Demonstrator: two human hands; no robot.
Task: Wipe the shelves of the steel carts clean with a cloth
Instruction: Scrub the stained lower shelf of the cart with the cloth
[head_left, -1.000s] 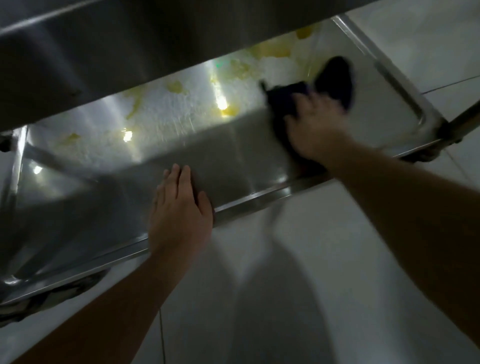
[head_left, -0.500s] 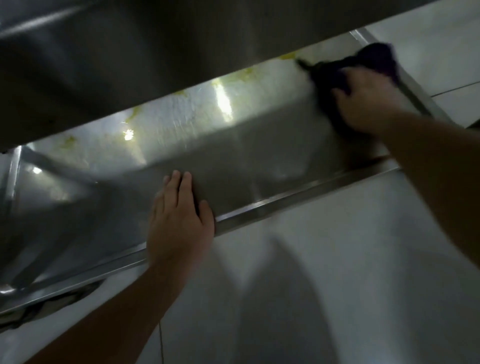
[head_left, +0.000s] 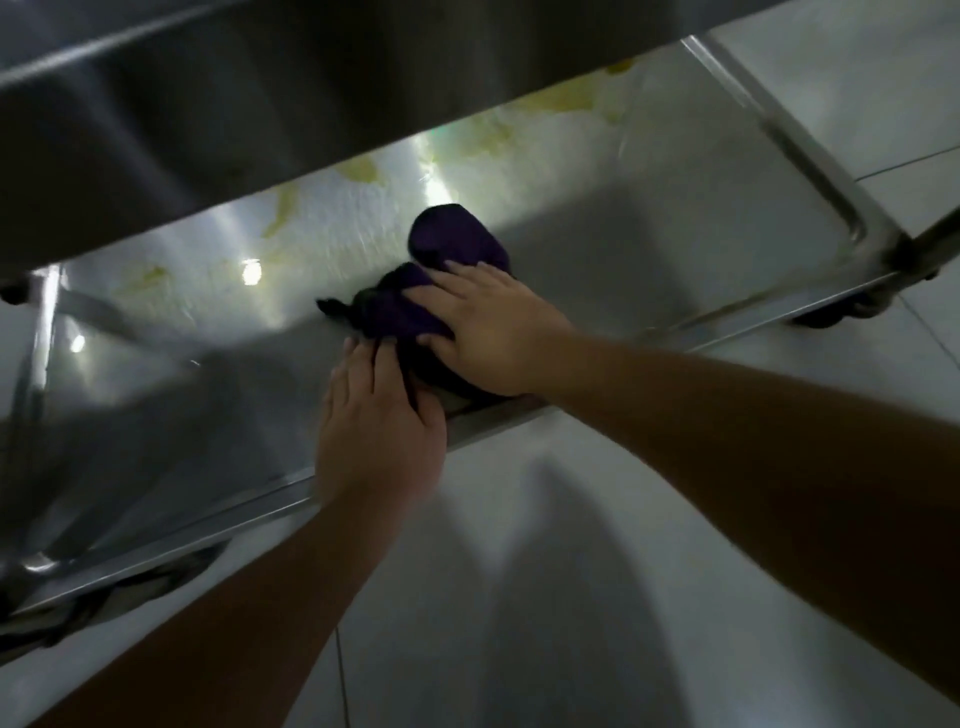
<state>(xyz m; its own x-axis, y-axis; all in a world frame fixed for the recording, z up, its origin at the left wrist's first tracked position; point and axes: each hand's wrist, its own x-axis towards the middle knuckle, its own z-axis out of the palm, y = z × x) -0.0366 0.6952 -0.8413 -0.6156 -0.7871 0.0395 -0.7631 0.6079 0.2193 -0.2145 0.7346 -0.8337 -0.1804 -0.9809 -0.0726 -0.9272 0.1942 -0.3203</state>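
Right hand (head_left: 493, 332) pressing down flat, fingers spread, on dark purple cloth (head_left: 441, 270) bunched mid-way along lower cart shelf (head_left: 675, 249). Left hand (head_left: 379, 415) lying flat on shelf's near rim, fingertips touching cloth edge (yellowish smears showing farther back). Upper shelf (head_left: 260, 104) overhanging.

Both forearms are bare to each grip, left (head_left: 379, 421) and right (head_left: 493, 332).

Lower shelf (head_left: 675, 218): steel, smeared with yellowish residue (head_left: 563, 98) toward the back.
Cloth (head_left: 457, 244): dark purple (bunched), lying mid-shelf.
Right hand (head_left: 493, 332): flat on the cloth, fingers spread.
Left hand (head_left: 379, 421): resting on the front rim, fingertips touching the cloth.
Upper shelf (head_left: 260, 104): overhanging, dark.
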